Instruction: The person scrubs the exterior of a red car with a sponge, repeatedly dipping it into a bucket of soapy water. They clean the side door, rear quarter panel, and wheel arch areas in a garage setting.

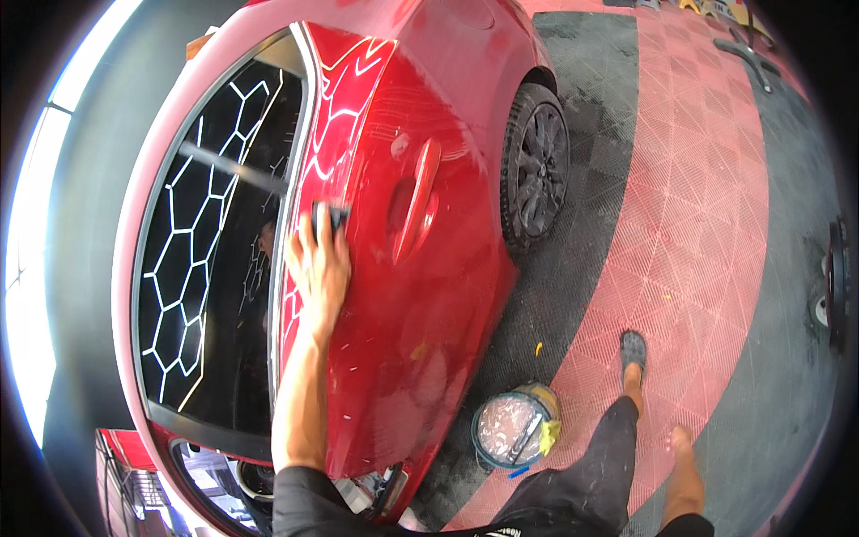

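Observation:
My left hand [321,265] presses a small dark block or pad [339,216] flat on the glossy strip of a red car door [423,302], just below the side window [215,268]. The fingers lie over the pad and hide part of it. Beyond the hand sits the red door handle [417,201]. Pale smears and streaks mark the door, while the rear fender [449,50] looks dull and pinkish. My right hand [680,440] hangs low at my side, away from the car; its fingers are too small to read.
A bucket [475,429] of cloudy, foamy liquid stands by my legs, with a dark bar across it and a yellow cloth [549,436] over its rim. Another container [540,396] adjoins it. The car's rear wheel [537,168] and a dark stand base [751,57] rest on the ribbed tile floor [691,221].

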`<state>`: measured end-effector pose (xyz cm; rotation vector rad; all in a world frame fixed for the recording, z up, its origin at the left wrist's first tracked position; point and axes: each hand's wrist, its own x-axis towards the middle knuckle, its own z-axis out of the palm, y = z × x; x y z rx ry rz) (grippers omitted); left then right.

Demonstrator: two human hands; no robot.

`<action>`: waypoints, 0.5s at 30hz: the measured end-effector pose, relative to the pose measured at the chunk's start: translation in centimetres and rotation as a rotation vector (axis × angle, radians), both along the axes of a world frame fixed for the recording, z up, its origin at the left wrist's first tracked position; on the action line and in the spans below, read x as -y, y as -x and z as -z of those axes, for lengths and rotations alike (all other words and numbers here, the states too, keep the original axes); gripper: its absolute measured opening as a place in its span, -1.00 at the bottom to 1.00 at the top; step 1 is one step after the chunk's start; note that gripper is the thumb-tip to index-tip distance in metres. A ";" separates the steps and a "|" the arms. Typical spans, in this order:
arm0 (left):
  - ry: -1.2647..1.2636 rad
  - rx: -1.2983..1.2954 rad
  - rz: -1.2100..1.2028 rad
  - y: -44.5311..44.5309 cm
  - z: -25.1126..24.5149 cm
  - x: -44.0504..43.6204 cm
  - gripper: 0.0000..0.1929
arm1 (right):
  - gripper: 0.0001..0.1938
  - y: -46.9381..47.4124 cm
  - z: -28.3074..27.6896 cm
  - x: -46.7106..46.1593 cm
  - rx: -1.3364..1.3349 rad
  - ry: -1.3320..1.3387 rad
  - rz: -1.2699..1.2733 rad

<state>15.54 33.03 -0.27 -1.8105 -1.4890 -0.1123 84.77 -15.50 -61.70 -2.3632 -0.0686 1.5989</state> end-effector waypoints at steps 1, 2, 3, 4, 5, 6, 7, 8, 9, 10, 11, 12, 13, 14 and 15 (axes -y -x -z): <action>-0.017 -0.019 0.033 -1.3 -0.9 -4.8 -0.44 | -0.67 2.1 -0.3 -0.3 -0.031 -0.017 0.010; -0.021 -0.024 0.077 -2.6 -2.0 -9.4 -0.45 | -0.69 3.6 -0.4 -1.0 -0.057 -0.037 0.027; -0.055 -0.028 0.114 -3.7 -3.2 -14.1 -0.49 | -0.71 4.4 -0.1 -3.3 -0.091 -0.049 0.050; 0.060 0.058 0.094 -5.2 -4.7 -17.4 -0.54 | -0.72 4.5 0.1 -5.8 -0.112 -0.051 0.073; 0.047 0.054 0.117 -5.6 -5.2 -19.4 -0.54 | -0.72 4.4 -0.1 -8.0 -0.128 -0.046 0.082; 0.029 0.030 0.150 -4.2 -5.8 -20.9 -0.54 | -0.75 5.4 -0.4 -10.9 -0.129 -0.130 -0.017; 0.050 0.041 0.139 -3.2 -5.5 -20.9 -0.53 | -0.73 5.5 -0.8 -13.7 -0.116 -0.204 -0.112; 0.082 0.080 0.138 -3.7 -4.5 -20.1 -0.52 | -0.71 3.7 -1.0 -16.8 -0.009 -0.360 -0.181; 0.088 0.125 0.173 -5.4 -4.6 -19.5 -0.52 | -0.68 0.7 -0.8 -20.2 0.199 -0.439 -0.232; 0.089 0.095 0.174 -4.8 -4.6 -16.2 -0.49 | -0.66 0.8 -1.9 -22.9 0.236 -0.483 -0.302; 0.075 0.012 0.171 -3.0 -3.5 -12.0 -0.47 | -0.63 2.2 -3.7 -25.3 0.224 -0.508 -0.368; 0.097 -0.011 0.162 -1.6 -2.5 -7.0 -0.46 | -0.60 2.2 -5.6 -27.1 0.243 -0.538 -0.385; 0.113 0.024 0.119 -0.9 -1.7 -1.4 -0.45 | -0.57 2.3 -7.4 -28.2 0.260 -0.575 -0.385; 0.179 0.072 0.046 1.3 -1.5 4.3 -0.44 | -0.59 3.1 -8.8 -28.7 0.279 -0.607 -0.374; 0.219 0.077 0.029 3.5 -1.5 9.9 -0.42 | -0.61 3.9 -10.1 -29.1 0.298 -0.640 -0.363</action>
